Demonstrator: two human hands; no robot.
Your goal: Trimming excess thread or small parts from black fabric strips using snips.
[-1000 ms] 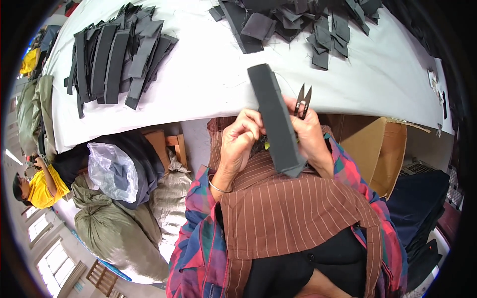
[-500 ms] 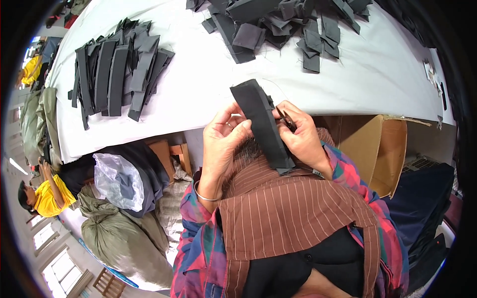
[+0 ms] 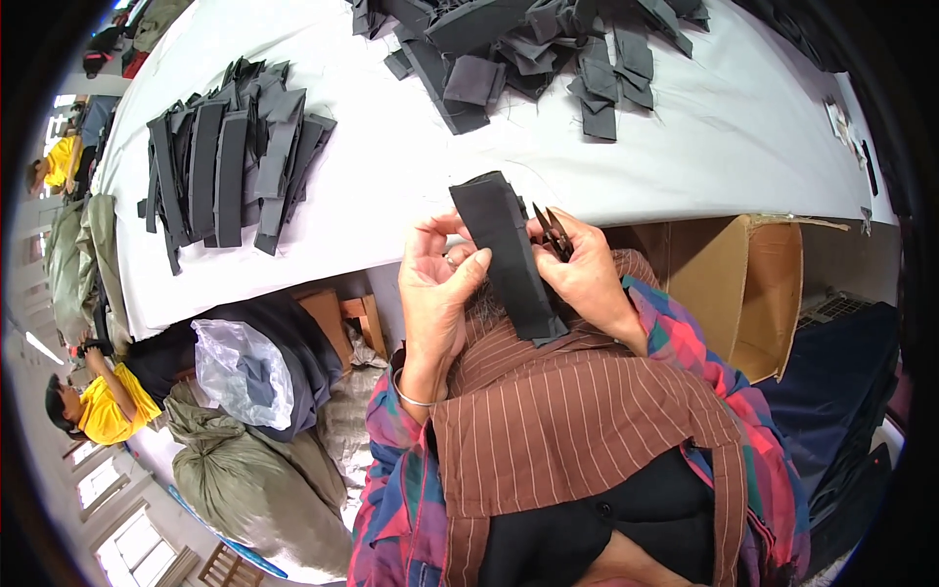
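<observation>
Taking the strip (image 3: 504,249) as our landmark, we find the sack (image 3: 240,470) farthest to its left and low, with the clear bag (image 3: 245,377) next to that, nearer the strip. Left of the strip and beyond it, the stack (image 3: 230,157) of dark pieces lies on the white surface (image 3: 391,166), its long pieces roughly side by side and well apart from our hands.

Just left of the strip is our left hand (image 3: 435,279). Its fingers are closed on the strip's left edge, the thumb at the edge in front and the other fingertips partly hidden behind.

The strip itself is in front of us, between our two hands, off the surface. Its long axis slants from a far end at upper left to a near end at lower right, over the apron (image 3: 587,421). Beyond its far end lies the heap (image 3: 518,49) of dark scraps.

Just right of the strip, our right hand (image 3: 587,274) has its fingers closed around the snips (image 3: 554,235), its thumb against the strip's right edge. The blades point up, tips a little apart, just beside that edge, so the right hand is the nearer one there; the left is across the strip's width. Farther right of the strip stands the box (image 3: 709,284).
</observation>
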